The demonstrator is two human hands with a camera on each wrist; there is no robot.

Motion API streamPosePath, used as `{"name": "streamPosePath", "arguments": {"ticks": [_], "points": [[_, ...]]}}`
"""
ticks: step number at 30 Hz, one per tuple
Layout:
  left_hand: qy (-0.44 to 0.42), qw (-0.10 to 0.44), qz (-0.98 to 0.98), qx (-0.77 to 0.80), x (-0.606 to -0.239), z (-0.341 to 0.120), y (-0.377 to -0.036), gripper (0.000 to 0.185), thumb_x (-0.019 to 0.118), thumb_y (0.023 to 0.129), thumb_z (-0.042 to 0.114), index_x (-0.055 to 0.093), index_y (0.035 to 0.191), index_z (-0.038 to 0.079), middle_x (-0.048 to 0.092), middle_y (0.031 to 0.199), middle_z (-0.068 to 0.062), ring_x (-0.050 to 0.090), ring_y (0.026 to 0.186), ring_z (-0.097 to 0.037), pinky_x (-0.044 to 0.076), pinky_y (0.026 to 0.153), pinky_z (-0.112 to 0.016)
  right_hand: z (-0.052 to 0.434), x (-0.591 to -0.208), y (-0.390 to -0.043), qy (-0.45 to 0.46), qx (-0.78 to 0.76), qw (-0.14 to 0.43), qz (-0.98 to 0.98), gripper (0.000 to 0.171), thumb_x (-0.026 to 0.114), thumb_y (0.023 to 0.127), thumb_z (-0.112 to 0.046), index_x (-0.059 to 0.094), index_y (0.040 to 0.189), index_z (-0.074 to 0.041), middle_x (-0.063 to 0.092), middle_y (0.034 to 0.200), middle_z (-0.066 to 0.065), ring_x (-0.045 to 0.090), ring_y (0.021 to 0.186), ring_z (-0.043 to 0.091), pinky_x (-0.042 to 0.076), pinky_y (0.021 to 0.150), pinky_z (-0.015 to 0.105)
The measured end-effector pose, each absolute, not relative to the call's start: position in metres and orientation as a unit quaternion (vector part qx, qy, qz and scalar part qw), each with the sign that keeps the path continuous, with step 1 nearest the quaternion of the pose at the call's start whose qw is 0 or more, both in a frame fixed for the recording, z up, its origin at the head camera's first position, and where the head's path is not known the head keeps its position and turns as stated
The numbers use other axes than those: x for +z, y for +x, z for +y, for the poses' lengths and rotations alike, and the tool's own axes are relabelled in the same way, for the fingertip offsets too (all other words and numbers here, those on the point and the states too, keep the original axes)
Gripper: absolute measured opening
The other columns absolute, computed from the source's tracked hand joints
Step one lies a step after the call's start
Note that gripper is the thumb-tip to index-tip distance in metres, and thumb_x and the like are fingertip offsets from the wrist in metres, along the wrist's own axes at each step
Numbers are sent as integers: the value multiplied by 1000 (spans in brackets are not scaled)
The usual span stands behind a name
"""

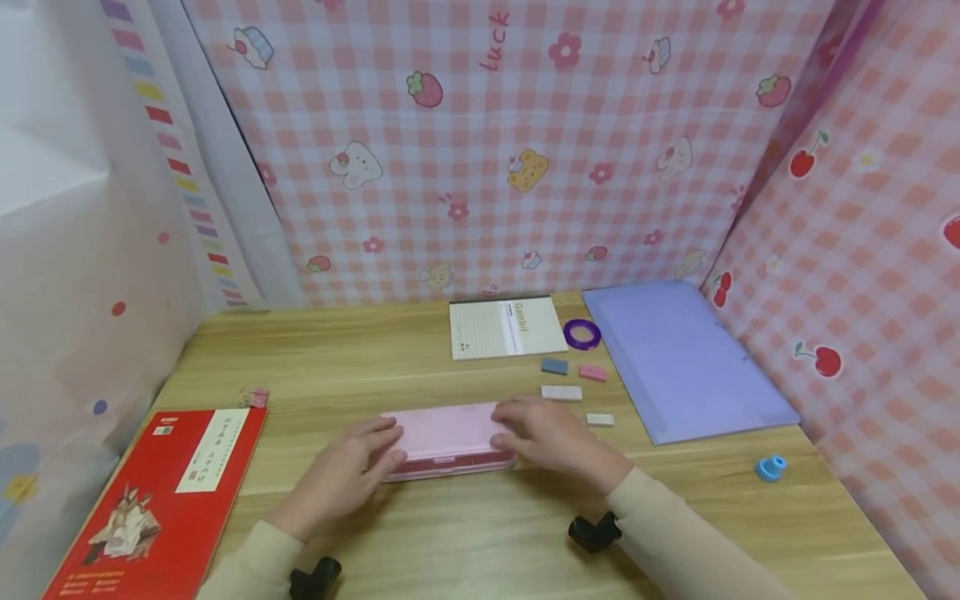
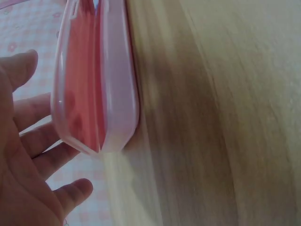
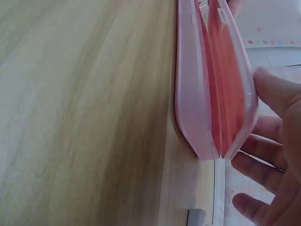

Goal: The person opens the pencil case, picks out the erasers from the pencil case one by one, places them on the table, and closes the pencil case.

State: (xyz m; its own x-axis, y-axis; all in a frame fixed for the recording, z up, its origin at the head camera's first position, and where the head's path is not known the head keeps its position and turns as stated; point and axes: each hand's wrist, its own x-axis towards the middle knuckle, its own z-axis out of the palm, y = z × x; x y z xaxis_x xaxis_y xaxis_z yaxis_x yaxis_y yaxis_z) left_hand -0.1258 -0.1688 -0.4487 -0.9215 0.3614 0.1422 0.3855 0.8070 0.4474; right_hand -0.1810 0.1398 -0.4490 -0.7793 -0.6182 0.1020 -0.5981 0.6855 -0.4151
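Where the wood-grain worktop (image 1: 480, 533) is nearest the person, a flat pink plastic case (image 1: 448, 437) with rounded corners is laid lengthwise, shut or nearly so; a darker red layer is seen along its seam in both wrist views. The left end of the case is touched by the left hand (image 1: 348, 477), its fingers (image 2: 35, 136) straight and slightly spread over the lid. The right end is covered by the right hand (image 1: 551, 440), fingers (image 3: 268, 160) relaxed and apart; whether the thumbs are hooked under the edge cannot be told. Beyond the case are catalogued: four small rectangular erasers, one blue-grey (image 1: 554, 365), one pink (image 1: 592, 372), two whitish (image 1: 562, 392) (image 1: 600, 420); a purple tape ring (image 1: 582, 334); a ruled notepad (image 1: 506, 327) printed "Gambit"; a translucent lilac folder (image 1: 686, 358). A red softcover book (image 1: 161, 500) is cut off at the lower left edge, its label too small to read. A blue sharpener-like piece (image 1: 770, 467) is set at the right. "Luck" is printed on the pink gingham backdrop (image 1: 495, 150).
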Motion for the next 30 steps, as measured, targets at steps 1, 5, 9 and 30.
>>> {"name": "streamPosePath", "arguments": {"ticks": [1, 5, 9, 30], "points": [[-199, 24, -950, -238, -450, -169, -126, 46, 61, 95, 35, 61, 129, 4, 52, 139, -14, 45, 130, -32, 35, 108, -51, 140, -450, -181, -331, -211, 31, 919, 51, 61, 91, -47, 62, 128, -12, 59, 131, 5, 52, 123, 20, 42, 105, 37], [-220, 28, -950, -222, -455, -170, -130, 49, 61, 94, 36, 59, 130, 3, 49, 141, -16, 43, 132, -34, 34, 108, -52, 139, -453, -182, -338, -192, 53, 920, 68, 62, 89, -52, 49, 141, -10, 46, 145, 11, 42, 133, 25, 33, 111, 40], [-236, 37, -950, -202, -459, -170, -132, 53, 63, 93, 36, 56, 133, 1, 46, 143, -18, 41, 132, -37, 33, 108, -54, 139, -454, -182, -346, -182, 53, 919, 74, 63, 87, -52, 44, 144, -8, 40, 149, 12, 39, 136, 27, 31, 112, 41], [-226, 40, -964, -134, -454, -168, -122, 67, 67, 87, 43, 49, 141, 8, 39, 149, -14, 34, 138, -35, 28, 102, -71, 135, -452, -174, -361, -139, 29, 922, 79, 65, 85, -54, 41, 145, -8, 37, 151, 11, 37, 137, 28, 29, 113, 44]]}}
